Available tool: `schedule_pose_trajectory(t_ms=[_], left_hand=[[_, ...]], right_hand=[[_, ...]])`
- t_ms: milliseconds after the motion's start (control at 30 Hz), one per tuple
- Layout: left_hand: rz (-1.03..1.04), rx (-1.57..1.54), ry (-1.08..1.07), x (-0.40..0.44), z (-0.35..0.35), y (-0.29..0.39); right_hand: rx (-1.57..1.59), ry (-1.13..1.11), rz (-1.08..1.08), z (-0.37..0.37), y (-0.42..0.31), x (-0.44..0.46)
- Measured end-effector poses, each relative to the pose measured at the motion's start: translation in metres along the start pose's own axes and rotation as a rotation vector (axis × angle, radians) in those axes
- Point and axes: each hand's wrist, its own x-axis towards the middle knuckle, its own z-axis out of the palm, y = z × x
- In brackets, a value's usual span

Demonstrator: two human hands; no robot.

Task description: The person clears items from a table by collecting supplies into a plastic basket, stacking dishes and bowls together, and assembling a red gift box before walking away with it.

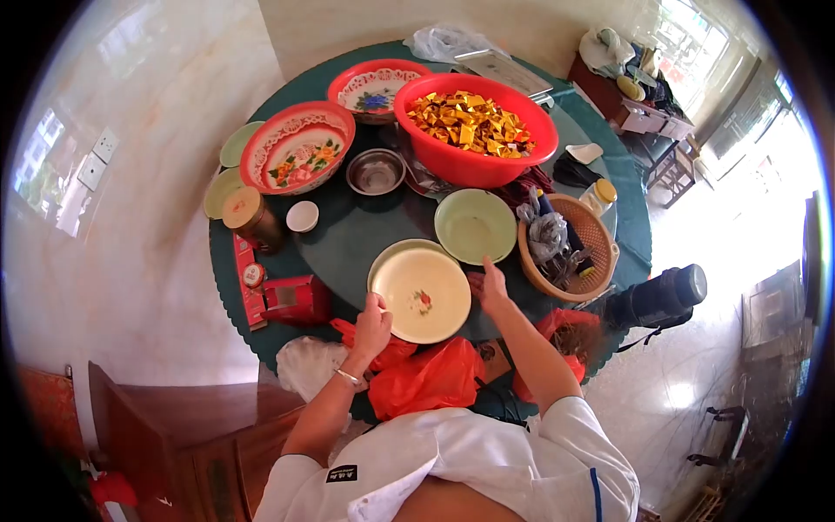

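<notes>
Cream plate [424, 296]: round, smooth and shallow, with a small red flower print; it lies in front of the person at the near side of the table [335, 248], a pale green rim showing under its upper left edge.
Green bowl [475, 228]: round, plain, pale; just beyond the plate, to its right.
Left hand [372, 326]: fingers closed on the plate's left rim; a bangle [349, 377] circles the wrist.
Right hand [493, 287]: fingers open and extended at the near rim of the bowl, beside the plate; whether they touch either, I cannot tell.
Red tub [477, 167]: smooth plastic, heaped with shiny, folded gold foil pieces [470, 123].
Patterned basins [296, 148]: two, red-rimmed, with flowers and lacy white borders.
Metal bowl [376, 171]: shiny, round, beside the nearer basin.
Basket [600, 237]: tan, perforated; crumpled grey plastic inside hides part of its contents.
Left side: brown jar [259, 228], white cup [303, 217] and glossy red box [297, 300].
Near edge: thin, wrinkled red bags [426, 378] and a whitish bag [309, 365], contents hidden.
Cover: dark green cloth [228, 283] with a scalloped edge, under a clear, glossy surface.
Cut off: red item [111, 489] at lower left, partly lost in the dark lens border.
Writing: pale characters on the black patch [342, 473] of the white shirt [496, 461], too small to read.
</notes>
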Motion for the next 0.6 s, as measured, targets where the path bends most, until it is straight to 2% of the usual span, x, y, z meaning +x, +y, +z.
schedule_pose_trajectory(t_ms=[67, 200, 233, 333, 400, 533, 600], left_hand=[[-0.072, 0.008, -0.033, 0.000, 0.010, -0.014], [-0.013, 0.108, 0.022, 0.007, 0.022, -0.041], [0.036, 0.195, 0.030, 0.008, 0.019, -0.040], [0.004, 0.463, 0.033, 0.003, 0.012, -0.030], [-0.023, 0.499, 0.018, -0.004, 0.005, -0.020], [-0.038, 0.356, 0.020, -0.005, 0.011, -0.050], [-0.108, 0.042, -0.037, -0.004, 0.012, -0.055]], right_hand=[[0.085, -0.043, 0.041, -0.007, -0.004, 0.029], [0.133, 0.164, -0.035, 0.008, -0.012, 0.040], [0.171, 0.120, 0.012, 0.007, -0.011, 0.047], [0.275, -0.020, 0.145, 0.003, -0.008, 0.055], [0.329, -0.138, 0.222, 0.001, -0.008, 0.052], [-0.045, -0.230, -0.057, 0.015, -0.035, -0.015], [-0.323, -0.267, -0.195, 0.020, -0.045, -0.038]])
